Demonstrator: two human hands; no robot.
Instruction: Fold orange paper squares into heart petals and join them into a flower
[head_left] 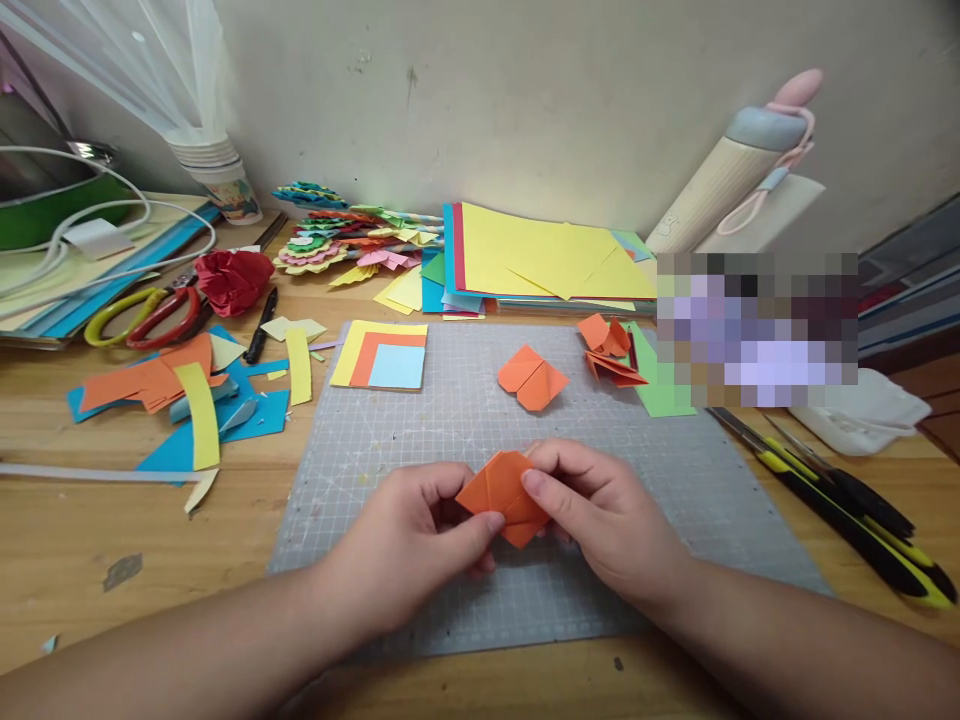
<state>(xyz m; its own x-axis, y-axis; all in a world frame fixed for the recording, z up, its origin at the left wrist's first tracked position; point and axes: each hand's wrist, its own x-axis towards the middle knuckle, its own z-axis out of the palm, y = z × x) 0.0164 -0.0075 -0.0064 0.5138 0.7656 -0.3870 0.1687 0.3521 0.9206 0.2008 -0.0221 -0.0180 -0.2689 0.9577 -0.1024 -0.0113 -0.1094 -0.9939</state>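
A folded orange paper piece (510, 492) is held just above the grey gridded cutting mat (360, 560). My left hand (420, 540) grips its lower left side, thumb on top and fingers partly hidden beneath. On its right side my right hand (600, 515) pinches it, with the thumb over the upper right edge. Beyond my hands, another folded orange piece (531, 378) lies flat on the mat. Further right, more folded orange pieces (611, 360) rest beside a green paper sheet (661, 375).
Stacked paper squares (397, 365) sit at the mat's back left. Paper scraps (199, 415), scissors (161, 318) and a black pen (261, 325) lie left. Coloured sheets (547, 250) are behind. A black-and-yellow cutter (840, 500) and a white case (859, 410) stand right.
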